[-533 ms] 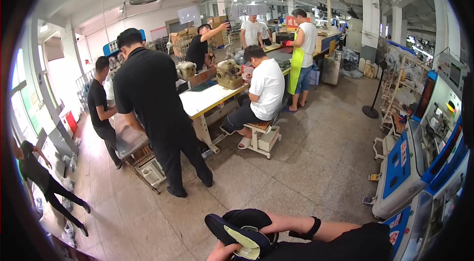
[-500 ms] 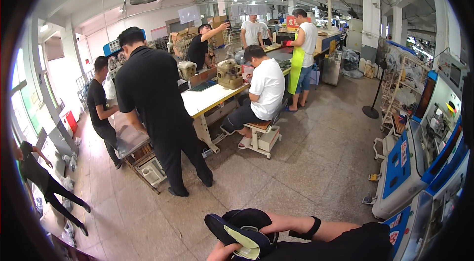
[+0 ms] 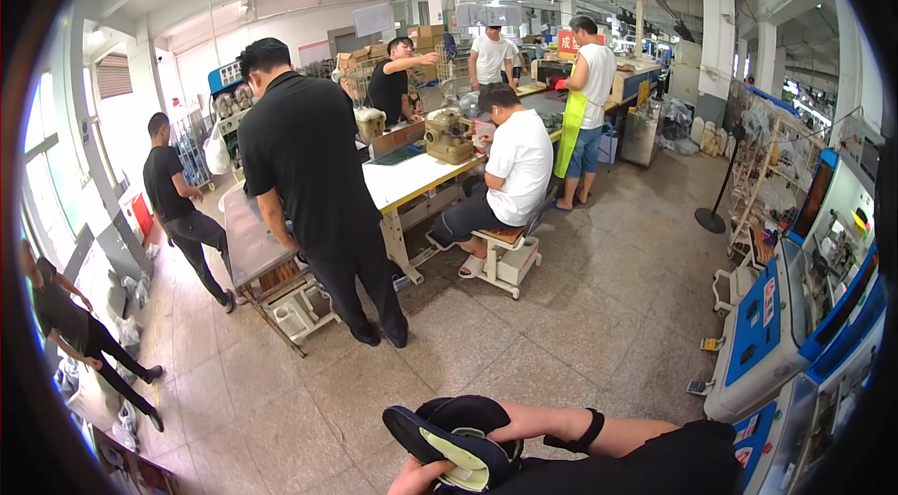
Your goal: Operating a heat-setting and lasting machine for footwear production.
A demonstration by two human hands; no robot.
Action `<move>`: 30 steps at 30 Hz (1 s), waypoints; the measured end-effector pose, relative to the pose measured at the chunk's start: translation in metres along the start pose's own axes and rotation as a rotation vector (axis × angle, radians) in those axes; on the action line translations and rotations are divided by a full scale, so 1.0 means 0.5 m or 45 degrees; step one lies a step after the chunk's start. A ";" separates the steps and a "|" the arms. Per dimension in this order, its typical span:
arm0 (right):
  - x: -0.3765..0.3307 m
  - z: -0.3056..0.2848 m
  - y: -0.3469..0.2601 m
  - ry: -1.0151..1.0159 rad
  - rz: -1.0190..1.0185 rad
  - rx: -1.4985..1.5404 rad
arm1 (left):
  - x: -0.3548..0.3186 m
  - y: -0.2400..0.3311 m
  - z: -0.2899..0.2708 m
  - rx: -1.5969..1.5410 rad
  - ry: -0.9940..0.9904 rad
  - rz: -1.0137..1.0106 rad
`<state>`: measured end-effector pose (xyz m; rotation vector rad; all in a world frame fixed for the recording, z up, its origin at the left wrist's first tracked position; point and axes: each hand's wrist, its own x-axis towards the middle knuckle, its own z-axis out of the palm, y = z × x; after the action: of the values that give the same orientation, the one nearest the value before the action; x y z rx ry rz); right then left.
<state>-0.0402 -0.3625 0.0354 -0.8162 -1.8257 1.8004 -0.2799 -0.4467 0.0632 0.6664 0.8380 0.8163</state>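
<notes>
At the lower edge, my left hand [image 3: 418, 476] grips a flat, dark-blue sole-shaped piece [image 3: 408, 431] with a pale yellow area on its face. Its fingers wrap the piece's lower side. Against it sits a rounded black shoe part [image 3: 466, 412], held by my right hand [image 3: 503, 420]. The right fingers partly disappear behind the dark material. A black band circles my right wrist. Both pieces touch, and where they meet is partly covered.
A person in black [image 3: 313, 167] stands at a metal-topped table [image 3: 245, 242]. Someone in white [image 3: 517, 163] sits on a wheeled stool [image 3: 505, 261] by a long table with a sewing machine [image 3: 449, 137]. Blue-and-white machines [image 3: 760, 327] and a pole stand [image 3: 713, 219] are right.
The view has shifted slightly. One person in black at the left has stepped away from the metal-topped table, and the far-left person's pose has changed. My hands keep nearly the same hold.
</notes>
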 end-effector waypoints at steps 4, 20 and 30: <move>0.013 0.012 0.004 0.003 -0.055 0.084 | 0.014 -0.014 -0.030 -0.010 -0.017 -0.030; 0.012 0.015 -0.023 0.095 -0.129 0.067 | 0.036 -0.002 -0.045 0.109 0.040 -0.040; -0.006 -0.003 -0.009 0.121 -0.151 0.113 | 0.058 -0.010 -0.036 0.112 -0.007 -0.022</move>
<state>-0.0374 -0.3633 0.0401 -0.7319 -1.6851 1.7253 -0.2812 -0.4220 0.0392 0.7375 0.8776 0.7649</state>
